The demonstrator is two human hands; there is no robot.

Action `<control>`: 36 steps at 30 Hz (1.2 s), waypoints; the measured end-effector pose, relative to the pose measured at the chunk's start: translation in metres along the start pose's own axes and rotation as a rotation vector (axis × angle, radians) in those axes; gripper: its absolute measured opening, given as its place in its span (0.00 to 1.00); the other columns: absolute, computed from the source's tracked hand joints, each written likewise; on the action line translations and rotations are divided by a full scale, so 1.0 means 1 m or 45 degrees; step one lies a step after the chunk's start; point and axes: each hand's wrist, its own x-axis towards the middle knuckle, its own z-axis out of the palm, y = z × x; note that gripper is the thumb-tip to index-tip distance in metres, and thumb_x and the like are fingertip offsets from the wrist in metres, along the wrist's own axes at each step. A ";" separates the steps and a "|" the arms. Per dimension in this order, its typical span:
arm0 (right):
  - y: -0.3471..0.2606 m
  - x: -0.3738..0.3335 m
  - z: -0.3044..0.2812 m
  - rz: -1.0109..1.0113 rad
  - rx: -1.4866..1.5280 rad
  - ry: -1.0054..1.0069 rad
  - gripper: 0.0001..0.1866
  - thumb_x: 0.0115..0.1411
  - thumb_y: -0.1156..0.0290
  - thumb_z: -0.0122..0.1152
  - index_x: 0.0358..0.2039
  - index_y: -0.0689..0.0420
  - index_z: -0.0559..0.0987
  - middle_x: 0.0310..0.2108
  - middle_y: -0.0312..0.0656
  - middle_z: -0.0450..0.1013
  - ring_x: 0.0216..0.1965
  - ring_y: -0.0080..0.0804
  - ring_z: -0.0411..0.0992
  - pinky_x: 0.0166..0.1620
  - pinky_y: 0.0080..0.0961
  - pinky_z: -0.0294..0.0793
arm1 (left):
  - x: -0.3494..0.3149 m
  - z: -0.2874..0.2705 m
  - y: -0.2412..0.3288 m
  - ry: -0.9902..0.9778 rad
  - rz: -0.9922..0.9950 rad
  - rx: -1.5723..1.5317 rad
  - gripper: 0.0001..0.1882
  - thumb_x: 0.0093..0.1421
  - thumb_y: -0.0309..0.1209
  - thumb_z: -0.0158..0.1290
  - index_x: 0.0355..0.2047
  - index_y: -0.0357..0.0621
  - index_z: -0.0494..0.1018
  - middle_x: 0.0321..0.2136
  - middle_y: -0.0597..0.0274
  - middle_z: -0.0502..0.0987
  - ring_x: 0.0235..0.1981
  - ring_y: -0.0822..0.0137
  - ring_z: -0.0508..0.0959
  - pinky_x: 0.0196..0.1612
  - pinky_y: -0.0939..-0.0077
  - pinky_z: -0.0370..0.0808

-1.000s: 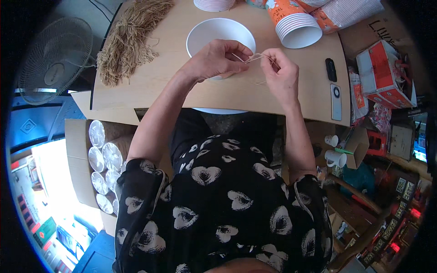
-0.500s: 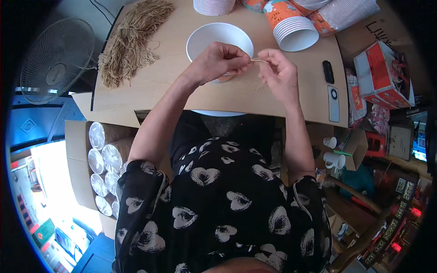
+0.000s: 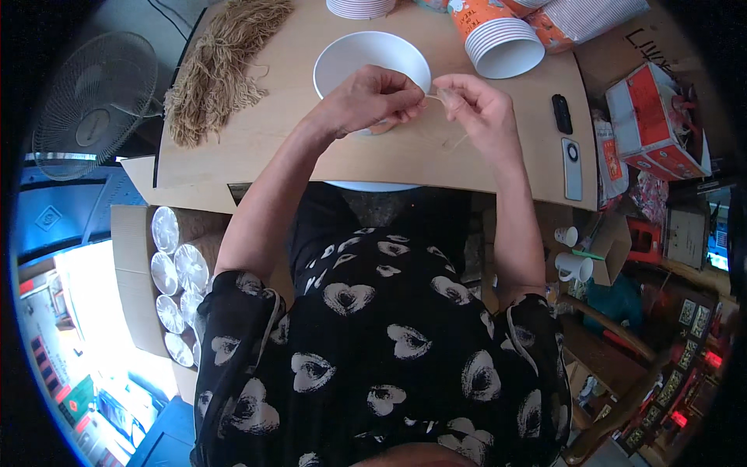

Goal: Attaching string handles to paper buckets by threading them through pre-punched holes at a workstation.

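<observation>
Both my hands are raised over the table in front of a large white-lined paper bucket point(image 3: 372, 53). A short tan string point(image 3: 433, 97) stretches between them. My left hand point(image 3: 369, 100) pinches one end of the string between thumb and forefinger, partly covering the bucket's front. My right hand point(image 3: 484, 109) pinches the string from the other side, with a loose end hanging below its fingers. A thick bundle of tan strings point(image 3: 222, 74) lies at the table's far left.
Stacked orange paper buckets point(image 3: 506, 50) lie on their sides at the back right. A black object point(image 3: 561, 114) and a white remote-like device point(image 3: 572, 169) rest near the right edge. A fan point(image 3: 93, 117) stands left; a carton of wrapped cups point(image 3: 132, 272) sits below the table's left side.
My hands have spread slightly apart, the right one shifting a little right and up. The string between them now looks longer. The whole view has shifted slightly.
</observation>
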 end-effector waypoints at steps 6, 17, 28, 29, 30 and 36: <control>-0.013 0.017 -0.012 -0.001 0.121 -0.065 0.11 0.63 0.75 0.57 0.44 0.63 0.80 0.28 0.29 0.72 0.29 0.13 0.66 0.32 0.12 0.63 | -0.006 -0.006 0.000 -0.200 -0.073 -0.006 0.13 0.69 0.33 0.52 0.40 0.33 0.77 0.25 0.68 0.75 0.25 0.80 0.71 0.26 0.84 0.66; -0.009 0.004 -0.007 -0.155 -0.260 -0.171 0.07 0.58 0.74 0.68 0.36 0.61 0.83 0.27 0.28 0.74 0.21 0.13 0.59 0.26 0.16 0.60 | -0.008 -0.010 0.001 -0.118 -0.077 -0.080 0.13 0.69 0.36 0.54 0.40 0.37 0.79 0.27 0.67 0.80 0.30 0.79 0.77 0.37 0.83 0.74; -0.006 0.004 -0.002 -0.050 -0.324 -0.147 0.05 0.62 0.75 0.63 0.35 0.63 0.78 0.27 0.33 0.74 0.25 0.17 0.65 0.29 0.19 0.65 | -0.015 -0.016 0.001 -0.071 -0.122 -0.165 0.14 0.69 0.33 0.53 0.48 0.35 0.78 0.37 0.59 0.82 0.39 0.74 0.81 0.47 0.81 0.78; -0.003 0.003 -0.001 0.023 -0.264 -0.171 0.05 0.63 0.76 0.62 0.36 0.63 0.76 0.26 0.33 0.73 0.26 0.18 0.66 0.31 0.20 0.67 | -0.016 -0.018 -0.002 -0.071 -0.144 -0.210 0.14 0.69 0.31 0.53 0.50 0.34 0.77 0.39 0.58 0.83 0.41 0.73 0.82 0.50 0.80 0.79; 0.000 0.003 0.000 0.024 -0.262 -0.175 0.05 0.63 0.76 0.62 0.36 0.63 0.76 0.26 0.33 0.73 0.26 0.18 0.66 0.31 0.20 0.67 | -0.016 -0.018 -0.005 -0.067 -0.147 -0.212 0.14 0.69 0.31 0.53 0.50 0.34 0.77 0.39 0.58 0.83 0.41 0.73 0.82 0.50 0.80 0.79; -0.008 0.001 0.005 -0.241 -0.429 -0.181 0.03 0.65 0.78 0.57 0.38 0.63 0.73 0.39 0.38 0.74 0.28 0.21 0.69 0.35 0.21 0.71 | -0.017 -0.021 -0.009 -0.152 0.032 -0.167 0.13 0.67 0.24 0.53 0.50 0.33 0.76 0.39 0.57 0.83 0.42 0.71 0.82 0.50 0.80 0.79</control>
